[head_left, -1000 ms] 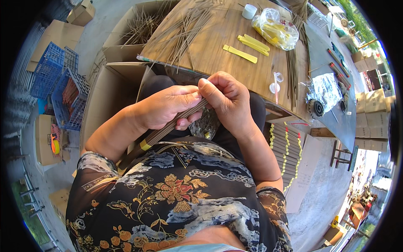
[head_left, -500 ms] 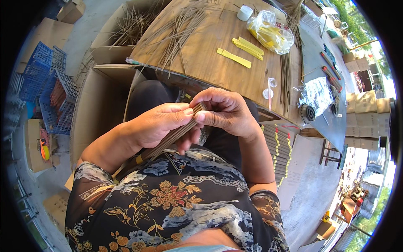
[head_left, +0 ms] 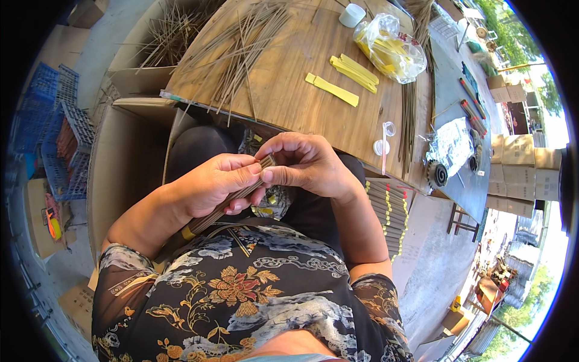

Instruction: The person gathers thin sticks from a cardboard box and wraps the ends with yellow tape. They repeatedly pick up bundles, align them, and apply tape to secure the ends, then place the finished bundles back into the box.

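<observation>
Bundle (head_left: pixel 212 217) of thin brown sticks: held in both hands above my lap, in front of my floral shirt (head_left: pixel 241 286), slanting from lower left to upper right. A yellow band (head_left: pixel 188 233) is around its lower part. My left hand (head_left: pixel 214 184) is closed on the bundle, thumb along the upper side, fingers curled beneath. My right hand (head_left: pixel 304 168) is at the upper end, with that end between thumb and forefinger; the remaining fingers are bent. Directly ahead of the hands is the wooden table (head_left: pixel 289 99). On its left part, loose sticks (head_left: pixel 247 57) lie crossed in a heap. Near the middle are flat yellow strips (head_left: pixel 333 90); beside them are a clear bag (head_left: pixel 391 51) with yellow contents and a white cup (head_left: pixel 351 15). Along the right side, a row of sticks (head_left: pixel 409 117) lies near a small white disc (head_left: pixel 380 147). To the right, a grey surface (head_left: pixel 455 90) carries crumpled silver film (head_left: pixel 451 143) and red tubes (head_left: pixel 472 116). Below the table's right edge are yellow-banded bundles (head_left: pixel 389 208). To my left stands an open carton (head_left: pixel 123 163); beyond it are blue crates (head_left: pixel 67 166). Stacked boxes (head_left: pixel 517 169) stand at far right.
</observation>
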### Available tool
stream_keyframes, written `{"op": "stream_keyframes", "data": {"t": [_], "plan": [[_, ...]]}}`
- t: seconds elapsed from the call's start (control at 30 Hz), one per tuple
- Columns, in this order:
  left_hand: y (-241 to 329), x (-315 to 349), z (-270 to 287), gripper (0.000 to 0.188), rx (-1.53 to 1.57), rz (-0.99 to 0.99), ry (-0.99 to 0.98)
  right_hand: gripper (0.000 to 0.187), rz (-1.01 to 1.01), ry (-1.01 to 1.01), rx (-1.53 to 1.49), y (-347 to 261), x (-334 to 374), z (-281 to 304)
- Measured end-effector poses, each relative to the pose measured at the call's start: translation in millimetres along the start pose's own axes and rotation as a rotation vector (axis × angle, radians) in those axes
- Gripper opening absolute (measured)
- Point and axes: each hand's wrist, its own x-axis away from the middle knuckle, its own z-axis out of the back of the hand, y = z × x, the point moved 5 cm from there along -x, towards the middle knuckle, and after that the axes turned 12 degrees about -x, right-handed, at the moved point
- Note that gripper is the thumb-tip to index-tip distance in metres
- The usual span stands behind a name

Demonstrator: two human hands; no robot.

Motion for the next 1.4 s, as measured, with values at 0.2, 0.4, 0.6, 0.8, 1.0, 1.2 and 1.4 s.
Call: {"op": "stream_keyframes", "data": {"t": [0.2, 0.4, 0.6, 0.8, 1.0, 1.2, 1.4], "plan": [[7, -4, 14, 0.026, -0.063, -0.025, 0.152, 0.024, -0.042, 0.127, -0.197, -11, -13, 33], [3, -13, 28, 0.028, -0.088, -0.009, 0.146, 0.023, 0.188, 0.760, 1.244, -11, -21, 169], [-1, -18, 32, 0.027, -0.053, 0.006, 0.121, 0.019, 0.062, 0.690, 1.258, 6, -19, 198], [1, -23, 33, 0.027, -0.053, 0.001, 0.106, 0.015, 0.034, 0.609, 1.141, 2, -22, 207], [3, -22, 29, 0.025, -0.048, 0.012, 0.133, 0.010, 0.129, 0.669, 1.384, -2, -25, 194], [5, -18, 30, 0.027, -0.107, 0.008, 0.148, 0.009, 0.190, 0.699, 1.342, -4, -23, 189], [9, -14, 25, 0.027, -0.150, -0.008, 0.170, 0.012, 0.207, 0.764, 0.977, -7, -16, 200]]}}
